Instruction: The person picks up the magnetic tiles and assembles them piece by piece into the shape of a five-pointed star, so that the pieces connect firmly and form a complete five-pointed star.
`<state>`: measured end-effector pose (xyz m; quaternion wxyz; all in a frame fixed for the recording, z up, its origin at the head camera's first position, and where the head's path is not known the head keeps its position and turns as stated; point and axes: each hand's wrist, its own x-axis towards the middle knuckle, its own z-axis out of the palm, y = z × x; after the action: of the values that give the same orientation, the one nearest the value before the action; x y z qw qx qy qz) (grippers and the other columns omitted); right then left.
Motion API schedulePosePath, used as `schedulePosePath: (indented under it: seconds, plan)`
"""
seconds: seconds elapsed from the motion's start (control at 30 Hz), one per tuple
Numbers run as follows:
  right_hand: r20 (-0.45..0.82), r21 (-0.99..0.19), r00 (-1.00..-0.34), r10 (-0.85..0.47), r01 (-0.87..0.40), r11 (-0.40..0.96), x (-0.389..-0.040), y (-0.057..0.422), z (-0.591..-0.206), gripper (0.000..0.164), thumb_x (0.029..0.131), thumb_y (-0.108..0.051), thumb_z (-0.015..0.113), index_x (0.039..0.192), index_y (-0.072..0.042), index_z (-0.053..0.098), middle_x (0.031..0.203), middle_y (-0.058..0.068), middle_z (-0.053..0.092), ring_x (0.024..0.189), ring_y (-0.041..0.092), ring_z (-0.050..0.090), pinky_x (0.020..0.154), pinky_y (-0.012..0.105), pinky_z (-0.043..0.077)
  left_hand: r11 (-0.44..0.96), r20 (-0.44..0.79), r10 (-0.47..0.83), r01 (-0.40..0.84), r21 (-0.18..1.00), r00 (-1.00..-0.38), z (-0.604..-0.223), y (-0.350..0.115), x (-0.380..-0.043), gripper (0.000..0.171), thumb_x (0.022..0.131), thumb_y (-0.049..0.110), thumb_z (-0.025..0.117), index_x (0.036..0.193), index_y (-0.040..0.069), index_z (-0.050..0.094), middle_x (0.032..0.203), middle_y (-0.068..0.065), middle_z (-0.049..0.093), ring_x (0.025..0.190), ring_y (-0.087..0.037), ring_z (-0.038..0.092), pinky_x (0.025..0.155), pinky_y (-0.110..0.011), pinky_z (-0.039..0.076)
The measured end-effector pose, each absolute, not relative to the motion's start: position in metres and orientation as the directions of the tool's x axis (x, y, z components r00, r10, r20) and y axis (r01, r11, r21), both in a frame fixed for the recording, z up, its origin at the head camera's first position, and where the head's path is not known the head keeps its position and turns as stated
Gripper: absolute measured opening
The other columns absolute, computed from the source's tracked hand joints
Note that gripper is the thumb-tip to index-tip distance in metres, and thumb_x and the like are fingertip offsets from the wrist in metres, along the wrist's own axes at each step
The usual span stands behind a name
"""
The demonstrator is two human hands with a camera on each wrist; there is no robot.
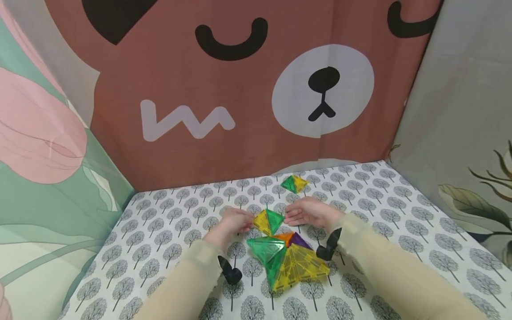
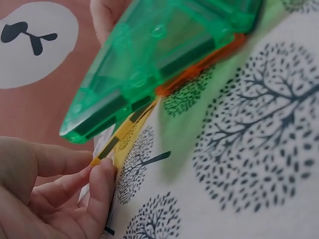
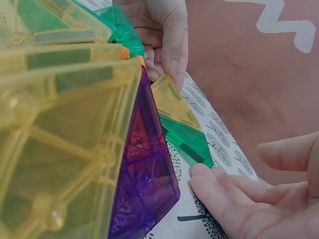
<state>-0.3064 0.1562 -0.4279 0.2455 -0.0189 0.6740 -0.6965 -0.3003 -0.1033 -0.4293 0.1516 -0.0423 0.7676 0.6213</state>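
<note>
Translucent triangular magnetic tiles lie between the two hands. My left hand (image 1: 236, 220) pinches the outer corner of a yellow triangle tile (image 1: 262, 223) between thumb and fingers. Joined to that tile along one edge is a green triangle tile (image 1: 274, 221). At its far corner my right hand (image 1: 308, 212) has its fingertips (image 3: 202, 172) right against the green edge, thumb spread away. Closer to me stands a raised tile structure with green tiles (image 1: 266, 250), yellow tiles (image 1: 300, 269), an orange tile (image 1: 285, 238) and a purple tile (image 3: 144, 184). The flat pair's near point meets its back side.
Another green and yellow tile pair (image 1: 294, 184) lies farther back on the tree-print cloth (image 1: 180, 249). A bear-print curtain (image 1: 240, 155) hangs behind the table, with patterned cloth on both sides. Both wrists wear small black cameras (image 1: 232, 273).
</note>
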Motion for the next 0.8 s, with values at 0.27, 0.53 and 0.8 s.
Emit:
schedulePosePath:
  seconds: [0.27,0.53,0.8]
  plan:
    - [-0.302,-0.950,-0.893,-0.333,0.310,0.030,-0.308,0.151,-0.429,0.035,0.099,-0.001,0.053,0.127,0.020,0.048,0.110,0.029,0.062,0.094,0.031,0.068,0.092,0.042,0.053,0.247,-0.255,0.083,-0.228,0.942,-0.963,-0.429,-0.095,-0.300,0.017,0.089,-0.006,0.064,0.106,-0.010,0.068,0.085,-0.017,0.069,0.065,-0.015,0.065,0.061,-0.022,0.057]
    - [-0.313,-0.945,-0.893,-0.323,0.326,0.014,-0.311,0.150,-0.433,0.031,0.099,-0.002,0.056,0.124,0.016,0.053,0.097,0.024,0.066,0.086,0.028,0.069,0.087,0.041,0.056,0.164,-0.267,0.052,-0.255,0.953,-0.962,-0.427,-0.087,-0.301,0.017,0.087,-0.009,0.065,0.104,-0.009,0.069,0.088,-0.017,0.069,0.065,-0.015,0.064,0.062,-0.022,0.057]
    - [-0.322,-0.946,-0.905,-0.279,0.320,0.055,-0.307,0.155,-0.430,0.028,0.096,-0.003,0.059,0.121,0.012,0.057,0.089,0.017,0.069,0.077,0.024,0.069,0.078,0.037,0.059,0.097,-0.279,0.071,-0.272,0.957,-0.958,-0.424,-0.084,-0.302,0.018,0.087,-0.011,0.064,0.105,-0.009,0.070,0.088,-0.017,0.069,0.066,-0.016,0.066,0.065,-0.024,0.058]
